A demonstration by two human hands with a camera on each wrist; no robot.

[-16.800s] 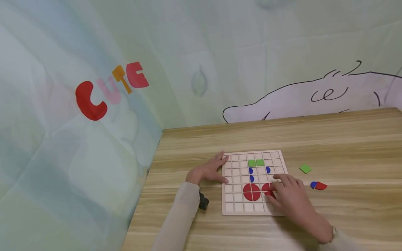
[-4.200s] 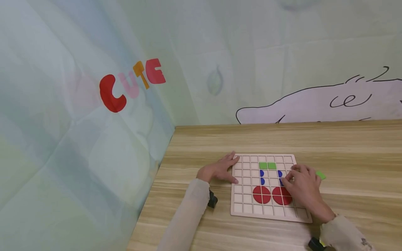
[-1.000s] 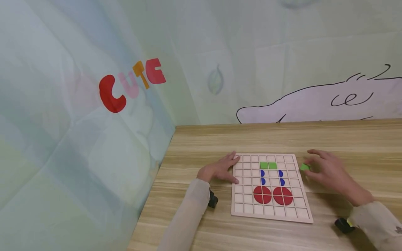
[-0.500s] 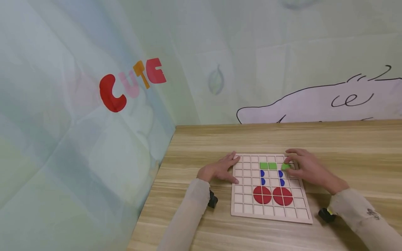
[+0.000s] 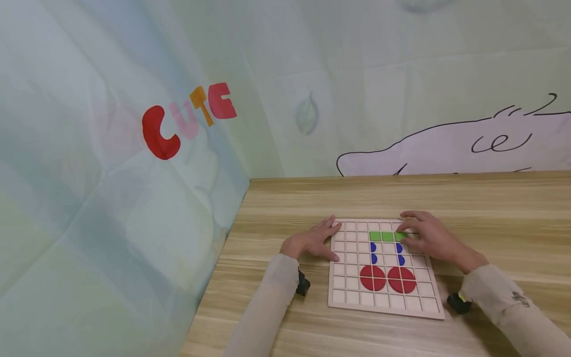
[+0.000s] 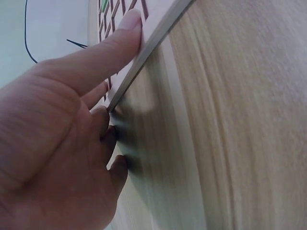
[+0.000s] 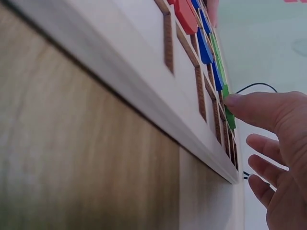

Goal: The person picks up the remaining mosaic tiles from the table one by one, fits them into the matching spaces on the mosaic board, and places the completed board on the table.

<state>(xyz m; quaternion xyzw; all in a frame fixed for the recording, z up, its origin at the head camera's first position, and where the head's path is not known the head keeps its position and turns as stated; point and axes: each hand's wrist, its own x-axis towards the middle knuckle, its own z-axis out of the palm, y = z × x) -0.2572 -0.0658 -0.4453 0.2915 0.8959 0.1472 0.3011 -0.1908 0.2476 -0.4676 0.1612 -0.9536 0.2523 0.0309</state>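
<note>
A wooden grid board (image 5: 352, 310) lies on the table. My left hand (image 5: 309, 242) rests on its left edge with fingers spread; in the left wrist view the thumb (image 6: 103, 57) lies on the rim. My right hand (image 5: 434, 239) pinches a green square tile (image 5: 400, 236) at a cell right of two other green tiles (image 5: 381, 236). The right wrist view shows the thumb (image 7: 254, 108) against the green tile (image 7: 230, 115); its index fingertip is hidden there. Blue half-circle pieces (image 5: 373, 259) form two columns below, above two red circles (image 5: 367, 283) made of quarter pieces.
The wood-grain table (image 5: 276, 198) meets a printed cloth backdrop (image 5: 276, 99) at the back and left. Small black devices (image 5: 458, 303) are worn on both wrists.
The right hand has carried the green tile from the table leftward onto the board, into line with the other green tiles. Earlier, the second red circle and right blue column were filled. Left hand stays.
</note>
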